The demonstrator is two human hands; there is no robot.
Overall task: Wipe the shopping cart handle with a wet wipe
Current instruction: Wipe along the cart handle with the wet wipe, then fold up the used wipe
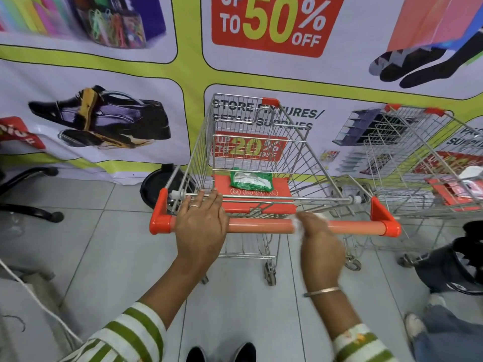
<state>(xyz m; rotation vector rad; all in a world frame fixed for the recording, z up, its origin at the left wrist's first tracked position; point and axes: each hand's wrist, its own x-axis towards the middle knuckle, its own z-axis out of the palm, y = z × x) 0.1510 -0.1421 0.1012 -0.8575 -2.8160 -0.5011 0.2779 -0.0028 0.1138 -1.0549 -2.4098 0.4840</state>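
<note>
A wire shopping cart stands in front of me with an orange handle [258, 227] running across its near end. My left hand [201, 226] lies flat over the left part of the handle, fingers stretched forward onto the wire rail. My right hand [317, 241] is blurred and closed around a white wet wipe [298, 226], pressed on the handle right of its middle. A green wet wipe pack [251, 181] lies on the cart's orange child seat flap [282, 192].
A second wire cart [418, 158] stands close on the right, holding a white and red item. A printed sale banner covers the wall behind. A black chair base [34, 210] is at left, a black round bin [154, 186] beside the cart, and another person's legs [449, 322] at lower right.
</note>
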